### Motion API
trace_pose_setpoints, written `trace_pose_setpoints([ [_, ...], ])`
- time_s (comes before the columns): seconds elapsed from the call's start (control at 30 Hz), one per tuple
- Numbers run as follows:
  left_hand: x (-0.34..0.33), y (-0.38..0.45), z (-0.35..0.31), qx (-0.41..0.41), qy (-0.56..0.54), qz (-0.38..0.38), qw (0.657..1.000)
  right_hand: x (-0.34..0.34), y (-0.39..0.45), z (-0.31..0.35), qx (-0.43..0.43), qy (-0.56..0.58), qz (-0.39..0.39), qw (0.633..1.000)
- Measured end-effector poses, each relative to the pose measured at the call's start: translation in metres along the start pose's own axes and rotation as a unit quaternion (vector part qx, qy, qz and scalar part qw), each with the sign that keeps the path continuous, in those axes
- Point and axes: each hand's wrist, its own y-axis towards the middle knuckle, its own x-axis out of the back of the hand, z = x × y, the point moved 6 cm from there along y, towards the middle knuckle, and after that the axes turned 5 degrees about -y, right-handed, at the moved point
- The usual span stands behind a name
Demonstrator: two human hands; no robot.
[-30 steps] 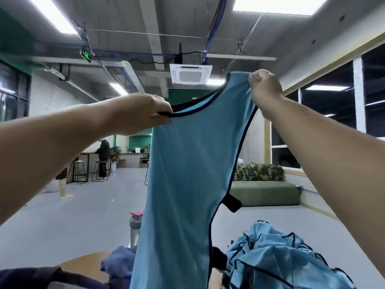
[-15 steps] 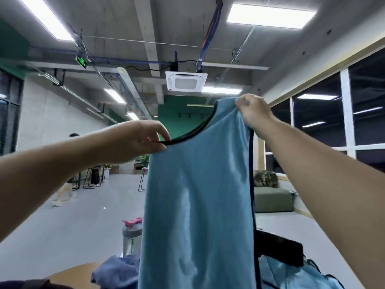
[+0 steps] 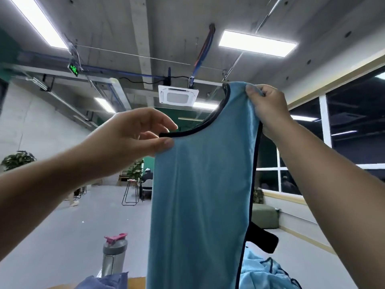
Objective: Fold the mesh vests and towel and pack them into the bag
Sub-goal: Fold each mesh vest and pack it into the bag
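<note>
Mesh vest (image 3: pixel 200 205), light blue with dark binding, is hanging straight down in front of me, and that drop is what my next move is turning on: its long axis is running top to bottom, from my two hands at the neckline to a hem that is dropping out of view at the bottom edge. My left hand (image 3: pixel 133 138) is pinching the left shoulder, thumb under the black trim and the other fingers loosely curled above it. My right hand (image 3: pixel 268 109) is gripping the right shoulder strap, fingers bunched around the cloth, and it is sitting noticeably higher, so the neckline is slanting up from left to right. Both hands are about equally far out from me, with the cloth stretched between them and falling below them.

Judging from this, I am getting ready to bring one shoulder across to the other for a lengthwise fold, and levelling the hands first would be helping the edges meet.

Just below, at the bottom of the view, a darker blue cloth (image 3: pixel 104 281), possibly the towel, is lying on a wooden surface (image 3: pixel 136 283). To its right, a heap of more blue vests (image 3: pixel 264 272) is waiting. A black strap (image 3: pixel 263 238) is poking out from behind the vest's right edge; I cannot tell whether it belongs to the bag. A grey bottle (image 3: pixel 114 257) with a pink lid is standing just beyond the cloth. Farther off, a wire stool (image 3: pixel 131 193) is standing on the open floor.
</note>
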Motion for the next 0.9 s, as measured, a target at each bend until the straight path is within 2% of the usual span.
trace_pose_setpoints([
  [0.13, 0.002, 0.003, -0.003, -0.017, -0.033, -0.034, 0.999, 0.001, 0.004, 0.007, 0.001, 0.009, 0.007, 1.0],
  [0.23, 0.005, 0.004, 0.015, 0.005, -0.066, -0.058, 0.996, -0.008, 0.002, -0.003, -0.001, -0.001, 0.015, 1.0],
  [0.37, -0.004, -0.003, 0.063, 0.081, -0.109, -0.074, 0.988, -0.029, -0.005, -0.044, -0.043, -0.035, 0.039, 0.998],
  [0.47, -0.022, -0.02, 0.122, 0.166, -0.136, -0.056, 0.975, -0.051, -0.025, -0.107, -0.12, -0.084, 0.091, 0.985],
  [0.57, -0.054, -0.057, 0.198, 0.255, -0.149, -0.01, 0.955, -0.081, -0.068, -0.188, -0.192, -0.117, 0.174, 0.959],
  [0.63, -0.083, -0.094, 0.255, 0.313, -0.16, 0.024, 0.936, -0.102, -0.109, -0.244, -0.223, -0.184, 0.238, 0.928],
  [0.7, -0.11, -0.138, 0.312, 0.382, -0.124, 0.043, 0.915, -0.12, -0.156, -0.296, -0.252, -0.242, 0.292, 0.89],
  [0.83, -0.145, -0.223, 0.401, 0.52, -0.022, 0.018, 0.854, -0.151, -0.239, -0.378, -0.302, -0.292, 0.359, 0.834],
  [0.9, -0.156, -0.252, 0.429, 0.563, -0.003, -0.007, 0.827, -0.167, -0.265, -0.408, -0.304, -0.3, 0.378, 0.821],
])
